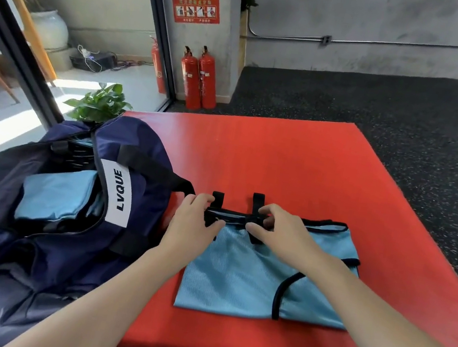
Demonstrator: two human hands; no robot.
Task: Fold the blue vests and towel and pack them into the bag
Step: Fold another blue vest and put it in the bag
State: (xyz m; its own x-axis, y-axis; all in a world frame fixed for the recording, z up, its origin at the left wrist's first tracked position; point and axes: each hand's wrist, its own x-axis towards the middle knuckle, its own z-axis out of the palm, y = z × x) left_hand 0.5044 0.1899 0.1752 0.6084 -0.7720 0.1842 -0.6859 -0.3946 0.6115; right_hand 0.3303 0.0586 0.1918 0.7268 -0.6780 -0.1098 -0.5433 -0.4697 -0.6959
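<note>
At frame centre, the left hand [194,222] and right hand [278,231] are pinching the black-trimmed top edge of the light blue mesh vest [240,278] lying on the red padded mat [298,166].

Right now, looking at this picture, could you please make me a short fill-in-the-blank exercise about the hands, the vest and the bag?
1. The light blue mesh vest with black trim lies on a padded mat whose colour is ____.
2. The left hand and the right hand both grip the vest's ____ edge.
3. The navy fabric bag with the white LVQUE label lies to the ____ of the vest.
4. Behind the mat stand two red fire ____.

Missing words: red; far; left; extinguishers
</note>
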